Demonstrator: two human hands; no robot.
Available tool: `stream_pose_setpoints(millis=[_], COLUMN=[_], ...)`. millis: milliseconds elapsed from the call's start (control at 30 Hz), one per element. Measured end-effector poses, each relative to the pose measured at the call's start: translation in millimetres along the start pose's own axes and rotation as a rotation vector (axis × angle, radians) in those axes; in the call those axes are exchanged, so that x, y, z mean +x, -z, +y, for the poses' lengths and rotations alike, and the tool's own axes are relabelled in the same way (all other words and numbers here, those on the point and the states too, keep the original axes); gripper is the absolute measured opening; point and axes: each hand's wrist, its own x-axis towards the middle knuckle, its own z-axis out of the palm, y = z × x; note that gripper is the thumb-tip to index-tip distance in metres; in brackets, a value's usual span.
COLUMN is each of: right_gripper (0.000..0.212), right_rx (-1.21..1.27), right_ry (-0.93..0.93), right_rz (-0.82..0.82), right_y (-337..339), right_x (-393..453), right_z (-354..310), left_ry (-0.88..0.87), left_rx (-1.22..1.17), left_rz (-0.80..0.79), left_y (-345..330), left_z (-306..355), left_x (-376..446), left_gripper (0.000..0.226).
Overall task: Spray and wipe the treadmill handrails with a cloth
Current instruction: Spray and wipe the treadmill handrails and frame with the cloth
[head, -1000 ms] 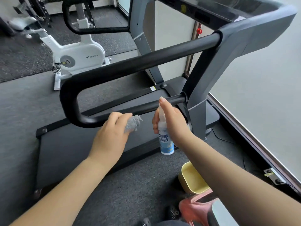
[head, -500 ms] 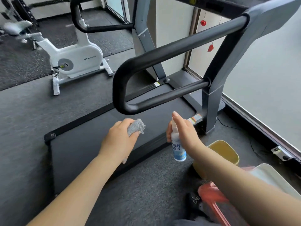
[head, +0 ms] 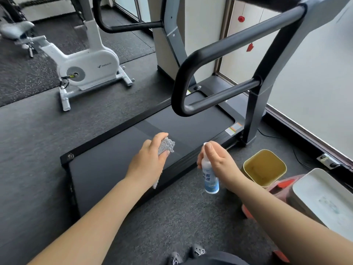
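The treadmill's near black handrail (head: 225,48) loops from the right upright out to the left and back along a lower bar. A second handrail (head: 122,27) shows further back at the top. My left hand (head: 147,161) grips a crumpled grey cloth (head: 166,146) over the treadmill belt (head: 118,155), well below and short of the rail. My right hand (head: 219,161) holds a small white spray bottle (head: 210,178) with a blue label upright, the forefinger resting on its nozzle. Neither hand touches a rail.
A white exercise bike (head: 86,66) stands at the back left. On the floor to the right are a yellow bin (head: 267,165), a red stool (head: 282,186) and a white tray (head: 324,199). A cable and socket (head: 328,161) lie along the wall base.
The view has pulled back from the treadmill. Both hands have come away from the lower bar and now sit lower over the belt, still holding cloth and bottle.
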Motion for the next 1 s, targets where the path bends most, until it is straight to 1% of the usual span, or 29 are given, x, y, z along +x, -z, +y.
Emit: stream_pose_setpoints(millis=[100,233,267,500,600,733,900,1000], right_gripper=[0.059,0.030,0.027,0.015,0.015,0.023,0.024,0.027], right_rx=[-0.030,-0.023,-0.017,-0.022,0.025,0.062,0.083,0.166], right_ry=[0.009,-0.005,-0.007,-0.008,0.011,0.043,0.051,0.014], right_rz=[-0.043,-0.064,-0.060,0.026,0.112,0.175,0.219,0.275], right_y=[-19.1,-51.5,-62.1,-163.8,-211.3,-253.6,-274.0,-274.1], right_x=[5.7,12.9,14.1,35.5,46.9,59.9,83.8,105.7], right_z=[-3.1,-11.6,-14.1,-28.9,-35.6,-46.2,-57.2,-65.8], left_ry=[-0.022,-0.014,-0.013,-0.037,-0.067,-0.120,-0.192,-0.219], left_rx=[0.061,0.098,0.099,0.063,0.076,0.091,0.087,0.076], left_rz=[0.015,0.029,0.028,0.039,0.028,0.008,-0.008,-0.014], left_y=[10.0,32.3,39.9,107.4,138.1,167.8,184.1,187.1], left_z=[-13.4,-38.4,-47.8,-134.9,-172.4,-205.7,-225.1,-224.6], left_x=[-4.5,-5.1,-5.5,1.5,9.2,21.3,53.0,83.7], left_gripper=[0.035,0.029,0.027,0.029,0.030,0.030,0.031,0.033])
